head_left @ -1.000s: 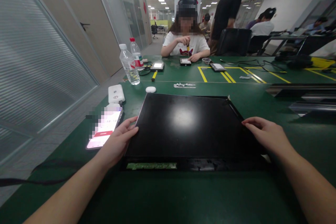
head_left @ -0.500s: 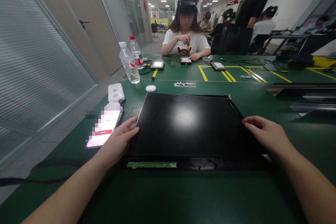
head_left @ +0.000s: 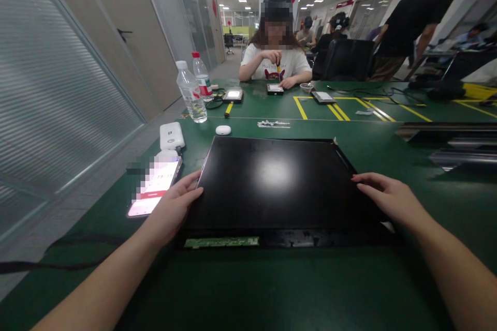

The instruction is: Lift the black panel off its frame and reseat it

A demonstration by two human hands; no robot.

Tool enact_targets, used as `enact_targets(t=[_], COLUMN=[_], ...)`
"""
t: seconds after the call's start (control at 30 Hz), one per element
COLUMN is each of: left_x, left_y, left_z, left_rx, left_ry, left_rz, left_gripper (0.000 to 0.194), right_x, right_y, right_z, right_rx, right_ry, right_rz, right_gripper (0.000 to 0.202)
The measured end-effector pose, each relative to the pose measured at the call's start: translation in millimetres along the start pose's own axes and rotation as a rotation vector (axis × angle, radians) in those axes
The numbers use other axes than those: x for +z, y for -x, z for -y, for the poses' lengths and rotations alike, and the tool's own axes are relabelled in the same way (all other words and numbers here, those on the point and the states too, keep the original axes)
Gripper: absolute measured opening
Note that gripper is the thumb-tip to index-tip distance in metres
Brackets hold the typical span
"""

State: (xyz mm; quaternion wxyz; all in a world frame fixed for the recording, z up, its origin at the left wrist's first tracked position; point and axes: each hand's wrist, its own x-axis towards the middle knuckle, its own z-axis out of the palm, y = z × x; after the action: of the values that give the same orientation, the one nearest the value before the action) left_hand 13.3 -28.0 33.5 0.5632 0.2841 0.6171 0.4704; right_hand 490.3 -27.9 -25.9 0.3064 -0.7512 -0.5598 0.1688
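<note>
A black LCD panel (head_left: 248, 186) lies over a dark frame on the table before me. Along its near side shows a strip of green circuit board (head_left: 221, 242). My left hand (head_left: 174, 209) is closed on the panel's left edge, thumb by the top face and fingers partly hidden behind the edge. At the right edge, my right hand (head_left: 382, 191) pinches with thumb and fingertips; the exact contact is hard to make out. A small pale tab (head_left: 387, 226) shows near the panel's right near corner.
Left of the panel lie a lit phone (head_left: 155, 186) and a white power bank (head_left: 171, 136). Beyond stand two water bottles (head_left: 191, 94) and a white earbud case (head_left: 223, 130). Metal strips (head_left: 462, 159) lie at right. Across the green table (head_left: 272, 289), a person (head_left: 276, 57) works on a hard drive (head_left: 275, 89).
The panel and frame have shifted slightly left, with both my hands moving along. In the background, a standing person in black has moved right and leans over.
</note>
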Motion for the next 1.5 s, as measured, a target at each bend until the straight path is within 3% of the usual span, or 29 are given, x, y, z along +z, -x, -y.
enact_targets(t=[0.23, 0.4, 0.83, 1.03, 1.13, 1.43, 1.5], left_x=[-8.9, -11.8, -1.8, -2.9, -4.6, -20.4, -24.9], left_y=[-6, -9, 0, -2, -3, -14, -18], left_z=[4, 6, -2, 0, 1, 9, 12], left_rx=[0.018, 0.027, -0.004, 0.011, 0.019, 0.19, 0.265], left_ry=[0.001, -0.008, 0.058, 0.056, 0.041, 0.016, -0.067], left_rz=[0.063, 0.09, 0.022, 0.021, 0.025, 0.127, 0.094], left_gripper=[0.07, 0.064, 0.063, 0.074, 0.068, 0.053, 0.054], right_x=[1, 1, 0, 1, 0, -6, -6], right_y=[-1, -3, -1, -2, -1, 1, 1], right_z=[0, 1, 2, 0, 1, 17, 20], right_rx=[0.005, 0.012, 0.013, 0.004, 0.023, 0.117, 0.149], right_ry=[0.015, 0.011, 0.036, 0.03, 0.042, 0.06, 0.06], right_rz=[-0.028, -0.034, -0.026, -0.04, -0.033, -0.013, -0.001], right_gripper=[0.034, 0.035, 0.037, 0.033, 0.035, 0.043, 0.044])
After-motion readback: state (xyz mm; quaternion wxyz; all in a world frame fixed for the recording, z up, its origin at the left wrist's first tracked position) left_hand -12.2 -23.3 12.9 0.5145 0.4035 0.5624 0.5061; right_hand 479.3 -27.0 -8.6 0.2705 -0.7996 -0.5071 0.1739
